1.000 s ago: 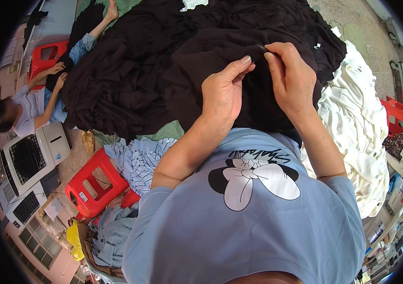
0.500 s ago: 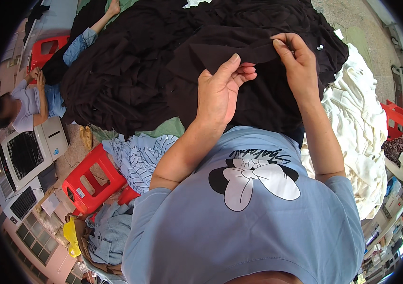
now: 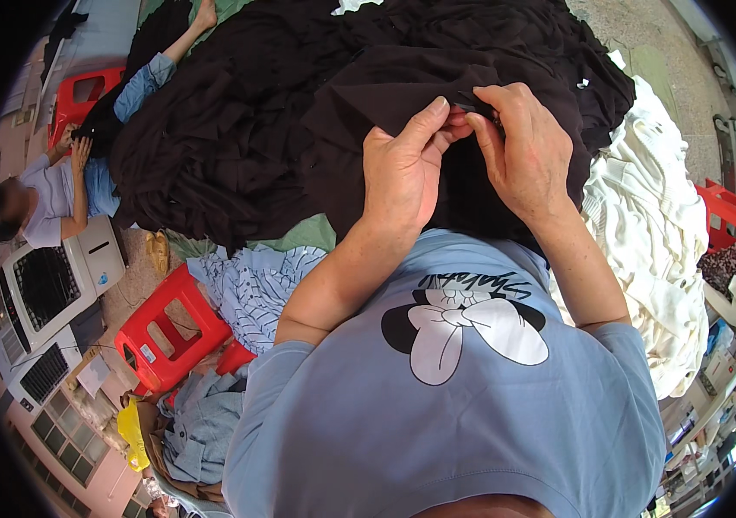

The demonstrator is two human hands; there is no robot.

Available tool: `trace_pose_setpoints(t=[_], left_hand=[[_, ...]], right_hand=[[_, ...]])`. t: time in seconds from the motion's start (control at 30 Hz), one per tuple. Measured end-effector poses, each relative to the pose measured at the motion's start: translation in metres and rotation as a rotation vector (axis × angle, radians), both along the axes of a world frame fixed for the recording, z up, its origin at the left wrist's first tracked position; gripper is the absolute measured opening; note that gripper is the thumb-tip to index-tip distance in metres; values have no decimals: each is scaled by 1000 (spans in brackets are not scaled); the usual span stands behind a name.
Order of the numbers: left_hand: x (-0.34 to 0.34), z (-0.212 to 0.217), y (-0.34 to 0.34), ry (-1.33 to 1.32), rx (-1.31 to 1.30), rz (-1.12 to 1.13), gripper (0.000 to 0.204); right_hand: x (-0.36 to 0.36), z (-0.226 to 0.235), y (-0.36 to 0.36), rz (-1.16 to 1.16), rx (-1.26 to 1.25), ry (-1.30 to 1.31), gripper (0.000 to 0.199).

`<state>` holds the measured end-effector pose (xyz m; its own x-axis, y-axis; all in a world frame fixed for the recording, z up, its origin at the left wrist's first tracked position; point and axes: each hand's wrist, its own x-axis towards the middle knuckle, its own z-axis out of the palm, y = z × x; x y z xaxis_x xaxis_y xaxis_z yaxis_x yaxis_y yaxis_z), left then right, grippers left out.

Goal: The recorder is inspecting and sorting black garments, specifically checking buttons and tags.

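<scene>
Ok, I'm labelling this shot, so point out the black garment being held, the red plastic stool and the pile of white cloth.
black garment [image 3: 402, 86], head view, on the flat fabric left of the hands.
red plastic stool [image 3: 169, 332], head view, on its top rim.
pile of white cloth [image 3: 653, 233], head view, mid-pile.

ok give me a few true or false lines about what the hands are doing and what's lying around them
1. Both hands pinch the same black garment. True: the left hand and the right hand meet at its edge.
2. The pile to the person's right is red. False: the cloth pile there is white.
3. A red plastic stool stands to the person's left. True.
4. The left hand holds scissors. False: only cloth shows between its fingers.
5. Another person is by the black heap. True.
</scene>
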<state>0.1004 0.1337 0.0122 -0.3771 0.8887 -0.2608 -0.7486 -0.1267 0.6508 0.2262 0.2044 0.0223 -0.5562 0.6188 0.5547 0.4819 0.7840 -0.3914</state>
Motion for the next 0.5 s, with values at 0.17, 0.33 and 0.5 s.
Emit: trace_pose_setpoints(t=[0.17,0.33,0.5], left_hand=[[3,-3,1,-1,11,9,15],[3,-4,1,-30,-11,1,13],[3,-7,1,-62,-30,-12,16]], right_hand=[[-2,0,-1,-11,-26,15,22],[-2,-1,-1,-25,34,-16,21],[-1,-7,0,-36,46,2,20]])
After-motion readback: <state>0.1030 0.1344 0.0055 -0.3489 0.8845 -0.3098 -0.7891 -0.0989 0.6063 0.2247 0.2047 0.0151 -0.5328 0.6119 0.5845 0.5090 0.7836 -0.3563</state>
